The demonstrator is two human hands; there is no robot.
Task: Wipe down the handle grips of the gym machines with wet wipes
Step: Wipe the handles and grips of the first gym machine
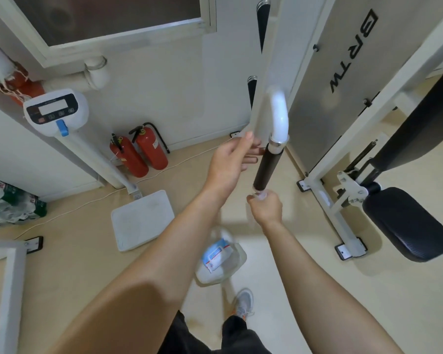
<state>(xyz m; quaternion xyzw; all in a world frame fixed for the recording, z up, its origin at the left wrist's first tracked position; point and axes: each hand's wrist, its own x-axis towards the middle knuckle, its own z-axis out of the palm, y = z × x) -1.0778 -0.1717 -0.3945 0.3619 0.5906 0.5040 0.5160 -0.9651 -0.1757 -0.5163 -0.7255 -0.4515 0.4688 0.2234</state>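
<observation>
The right hand [265, 208] is curled tight around a small white wet wipe [261, 196], just under the bottom end of the long black foam handle grip [267, 167]. The left hand [230, 162] is higher up, beside the grip, with its fingers loose and apart. A blue and white pack of wipes [216, 254] lies on the floor [87, 226] below both hands.

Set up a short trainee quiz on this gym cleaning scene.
1. Multiple choice: where on the black handle grip does the right hand hold its wet wipe? A) top end B) middle C) lower end
2. True or false: two red fire extinguishers stand by the wall.
3. Fill in: the pack of wipes lies in a clear bag on the ____.

Key: 1 C; 2 true; 3 floor.
</observation>
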